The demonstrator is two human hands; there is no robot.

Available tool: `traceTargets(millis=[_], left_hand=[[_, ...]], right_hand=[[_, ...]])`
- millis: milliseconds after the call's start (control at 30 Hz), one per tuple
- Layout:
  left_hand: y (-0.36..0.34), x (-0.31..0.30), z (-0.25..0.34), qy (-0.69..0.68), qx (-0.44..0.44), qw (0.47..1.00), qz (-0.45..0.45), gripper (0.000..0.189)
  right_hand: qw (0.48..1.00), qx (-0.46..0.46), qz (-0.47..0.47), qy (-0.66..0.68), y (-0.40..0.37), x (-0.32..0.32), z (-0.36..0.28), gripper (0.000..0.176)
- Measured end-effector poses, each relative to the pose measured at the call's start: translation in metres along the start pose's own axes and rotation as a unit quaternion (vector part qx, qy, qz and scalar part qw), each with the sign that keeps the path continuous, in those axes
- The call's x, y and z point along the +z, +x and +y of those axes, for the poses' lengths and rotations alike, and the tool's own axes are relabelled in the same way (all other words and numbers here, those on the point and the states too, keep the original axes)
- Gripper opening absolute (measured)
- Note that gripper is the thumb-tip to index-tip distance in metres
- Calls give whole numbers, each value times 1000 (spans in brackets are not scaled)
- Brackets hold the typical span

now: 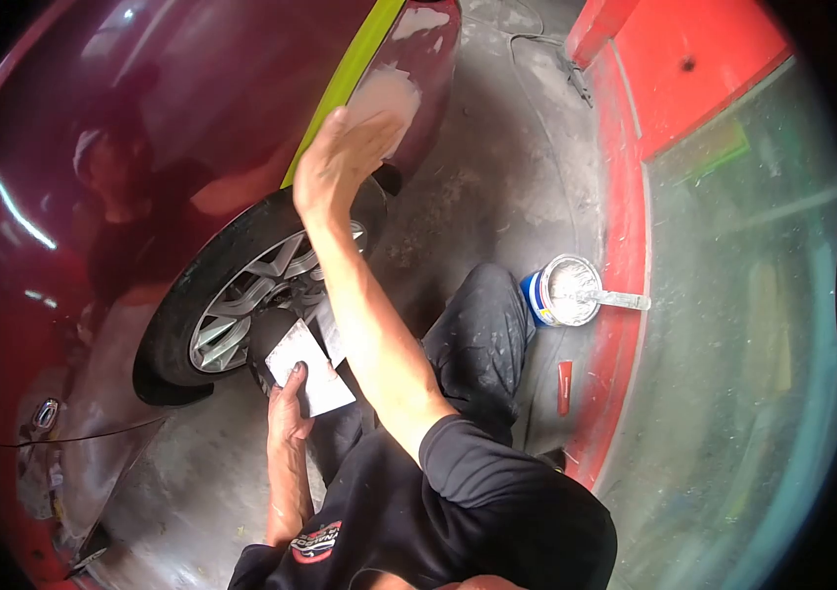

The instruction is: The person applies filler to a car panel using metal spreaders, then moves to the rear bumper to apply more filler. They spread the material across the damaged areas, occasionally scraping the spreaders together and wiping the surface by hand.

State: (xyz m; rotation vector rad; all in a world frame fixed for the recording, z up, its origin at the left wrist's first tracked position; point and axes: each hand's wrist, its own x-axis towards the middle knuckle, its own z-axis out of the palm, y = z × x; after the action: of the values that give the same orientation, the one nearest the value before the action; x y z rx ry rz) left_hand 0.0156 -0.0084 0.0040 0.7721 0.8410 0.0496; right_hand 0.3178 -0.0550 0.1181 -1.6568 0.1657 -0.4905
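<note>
My right hand lies flat against the dark red car panel, fingers stretched out over a pale grey filler patch. A yellow-green tape strip runs along the panel edge beside it. Nothing shows between the hand and the panel, though the palm side is hidden. Lower down, my left hand grips a flat white board, thumb on its top face and fingers underneath. The board is in front of the wheel.
On the floor to the right stands an open can of whitish paste, with a flat spatula across its rim. A red tube lies nearby. A red-framed glass wall is at the right; a cable crosses the floor.
</note>
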Motion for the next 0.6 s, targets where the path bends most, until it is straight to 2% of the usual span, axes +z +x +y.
traceTargets(millis=[167, 300, 367, 400, 433, 467, 500, 567, 600], left_hand=[[9, -5, -1, 1, 4, 1000, -6, 45], [11, -2, -2, -14, 14, 1000, -20, 42], [10, 4, -3, -37, 26, 999, -25, 42], [9, 8, -3, -44, 31, 998, -35, 42], [6, 14, -2, -52, 36, 997, -45, 42], [3, 22, 0, -61, 41, 996, -55, 42], [-3, 34, 5, -42, 23, 997, -61, 43], [-7, 60, 4, 14, 26, 997, -78, 38], [-5, 71, 3, 43, 29, 995, -87, 36]], right_hand=[[995, -85, -40, -37, -43, -2, -27, 92], [973, -163, -164, -2, -57, -35, -14, 93], [930, -234, -275, 67, -56, -90, 15, 79], [927, -284, -241, 46, -53, -112, 37, 69], [936, -257, -239, 21, -55, -139, 60, 63], [949, -140, -282, 32, -62, -165, 84, 60], [925, -1, -376, 52, -69, -192, 104, 62], [858, 130, -485, 113, -84, -224, 97, 70], [841, 201, -452, 221, -98, -226, 100, 69]])
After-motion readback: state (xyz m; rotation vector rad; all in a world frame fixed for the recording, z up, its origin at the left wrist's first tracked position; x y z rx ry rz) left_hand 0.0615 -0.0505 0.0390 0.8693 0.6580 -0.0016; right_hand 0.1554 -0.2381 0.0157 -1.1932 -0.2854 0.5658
